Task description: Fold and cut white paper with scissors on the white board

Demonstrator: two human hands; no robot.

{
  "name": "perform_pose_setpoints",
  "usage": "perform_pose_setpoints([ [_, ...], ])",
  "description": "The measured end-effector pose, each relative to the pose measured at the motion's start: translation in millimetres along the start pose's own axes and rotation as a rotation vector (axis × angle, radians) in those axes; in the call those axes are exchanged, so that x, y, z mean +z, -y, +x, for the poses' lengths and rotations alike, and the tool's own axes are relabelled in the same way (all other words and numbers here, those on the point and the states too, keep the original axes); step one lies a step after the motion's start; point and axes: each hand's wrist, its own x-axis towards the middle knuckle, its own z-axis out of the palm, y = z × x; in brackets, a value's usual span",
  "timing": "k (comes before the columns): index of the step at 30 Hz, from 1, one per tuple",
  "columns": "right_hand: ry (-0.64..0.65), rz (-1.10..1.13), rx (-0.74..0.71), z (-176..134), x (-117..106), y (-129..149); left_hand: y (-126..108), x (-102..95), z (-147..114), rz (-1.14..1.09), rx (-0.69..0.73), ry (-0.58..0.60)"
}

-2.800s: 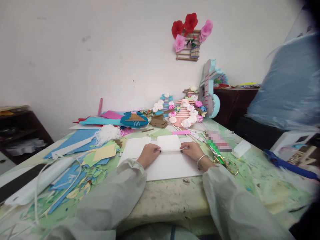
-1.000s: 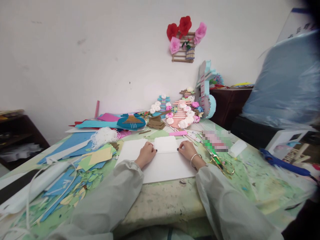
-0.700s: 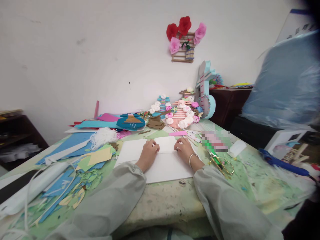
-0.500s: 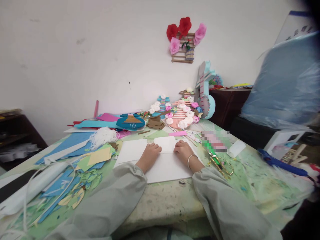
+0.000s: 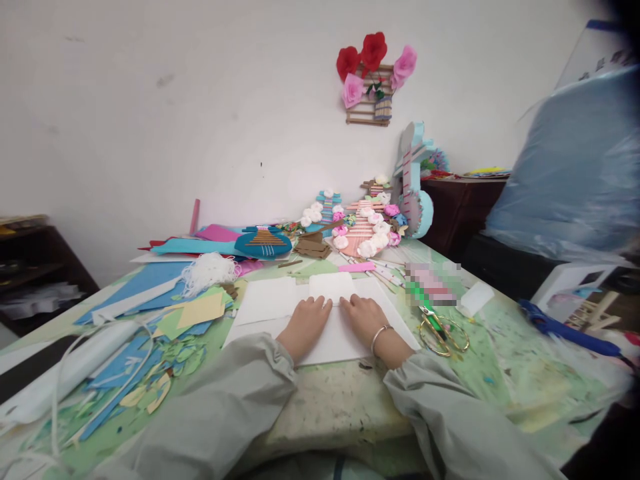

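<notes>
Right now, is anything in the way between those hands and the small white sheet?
No, nothing visible. The left hand and right hand already have their fingers at the near edge of the small white sheet. The scissors lie off beyond the right hand.

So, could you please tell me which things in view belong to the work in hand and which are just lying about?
Seemingly in use:
- small card, both the left hand and right hand at its near edge
- white board, beneath it

Seemingly lying about:
- scissors
- string
- scraps
- pink strip
</notes>
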Motion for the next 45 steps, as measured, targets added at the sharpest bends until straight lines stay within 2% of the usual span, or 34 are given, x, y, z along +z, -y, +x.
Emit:
perform_pose_setpoints([
  [6, 0.026, 0.009, -0.019, -3, 0, 7, 3, 4.0, -2, 0.039, -0.008, 0.001],
  [11, 0.027, -0.003, 0.016, -5, -3, 10, -1, -1.2, -3, 0.067, -0.039, 0.015],
  [19, 0.016, 0.004, 0.103, -4, -4, -3, 4, -3.3, -4, 0.082, -0.091, 0.06],
  [26, -0.084, 0.003, 0.085, -1, 3, -2, 7, -0.5, -5, 0.061, -0.087, 0.022],
  [31, -0.024, 0.031, 0.071, 1, 5, -2, 7, 0.4, -4, 0.056, -0.079, -0.011],
  [40, 0.003, 0.063, 0.161, -2, 1, 0, 10, -3.7, -7, 0.021, -0.135, -0.027],
  [45, 0.008, 0.073, 0.16, -3, -1, -3, 15, -7.5, -7, -0.014, -0.246, -0.053],
])
